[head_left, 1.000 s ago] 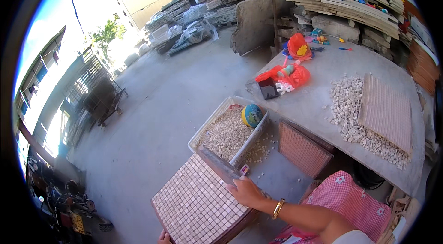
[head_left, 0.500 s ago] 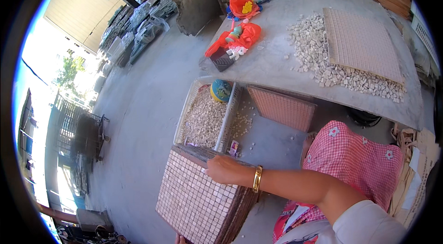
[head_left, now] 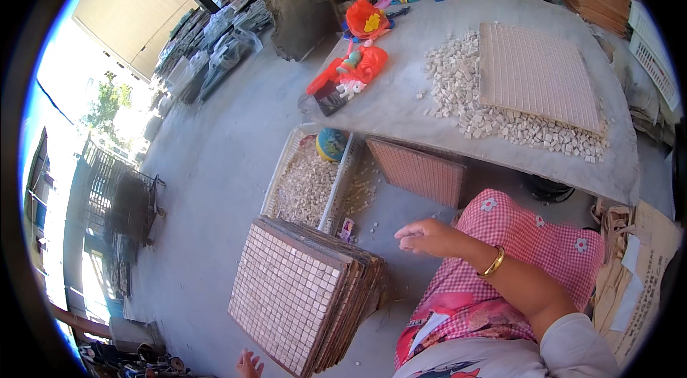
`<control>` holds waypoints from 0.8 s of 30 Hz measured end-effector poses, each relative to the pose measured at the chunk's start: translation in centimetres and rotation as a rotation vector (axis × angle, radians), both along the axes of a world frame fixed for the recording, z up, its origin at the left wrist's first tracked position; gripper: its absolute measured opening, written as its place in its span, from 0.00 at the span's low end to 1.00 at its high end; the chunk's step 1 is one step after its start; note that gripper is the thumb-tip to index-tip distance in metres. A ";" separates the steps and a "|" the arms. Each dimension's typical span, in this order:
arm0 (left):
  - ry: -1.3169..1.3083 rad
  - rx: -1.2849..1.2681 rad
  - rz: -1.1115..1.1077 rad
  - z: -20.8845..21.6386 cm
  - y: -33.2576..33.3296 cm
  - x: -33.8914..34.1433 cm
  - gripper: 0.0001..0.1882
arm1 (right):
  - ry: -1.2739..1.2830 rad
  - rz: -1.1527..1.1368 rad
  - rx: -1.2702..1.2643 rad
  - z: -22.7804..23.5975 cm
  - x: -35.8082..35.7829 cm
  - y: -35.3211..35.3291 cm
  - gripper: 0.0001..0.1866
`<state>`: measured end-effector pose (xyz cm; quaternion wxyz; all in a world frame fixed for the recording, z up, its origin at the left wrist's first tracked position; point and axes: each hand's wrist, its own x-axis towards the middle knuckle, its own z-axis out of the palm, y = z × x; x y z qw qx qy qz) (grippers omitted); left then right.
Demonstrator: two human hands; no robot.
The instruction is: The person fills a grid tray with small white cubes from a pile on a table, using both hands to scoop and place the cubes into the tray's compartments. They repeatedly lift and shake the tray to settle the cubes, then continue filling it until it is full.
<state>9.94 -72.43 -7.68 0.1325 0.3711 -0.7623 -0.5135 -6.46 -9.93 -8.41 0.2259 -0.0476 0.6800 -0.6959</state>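
A thick stack of square mosaic tile panels stands at the lower middle, its top face a grid of small pale pinkish tiles. My left hand is just off the stack's near left corner, fingers apart, with nothing visible in it; most of that arm is outside the view. My right hand, with a gold bangle on the wrist, hovers in the air right of the stack. Its fingers are loosely bent, and nothing shows in them. Beyond the stack sits a white plastic crate of loose stone cubes with a blue-yellow ball.
A grey slab table carries a heap of stone cubes, a gridded panel, and red bags with toys. Another tile panel leans beneath its edge. My gingham-covered lap is at right; cardboard lies beside it.
My right hand has let go of the panel stack's upper edge and moved right, toward my lap. My left hand has come away from the lower edge, moving left. The view has shifted slightly.
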 end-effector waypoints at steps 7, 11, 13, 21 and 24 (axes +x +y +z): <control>0.188 0.424 -0.451 -1.1 7.8 -2.6 0.37 | -0.135 -0.484 -0.388 -3.7 11.0 11.1 0.18; 0.173 0.516 -0.233 3.6 13.9 -4.6 0.21 | -0.116 -0.655 -0.431 -4.7 16.0 15.9 0.18; 0.162 0.091 -0.134 2.5 11.4 -5.8 0.23 | -0.083 -0.720 -0.463 -4.8 16.7 17.0 0.18; 0.451 -0.212 -0.361 8.9 24.8 -10.8 0.28 | 0.116 -0.955 -0.619 -2.4 16.3 19.4 0.20; 0.509 -0.147 -0.707 10.1 32.1 -10.6 0.24 | 0.144 -0.969 -0.580 -1.7 16.7 19.7 0.20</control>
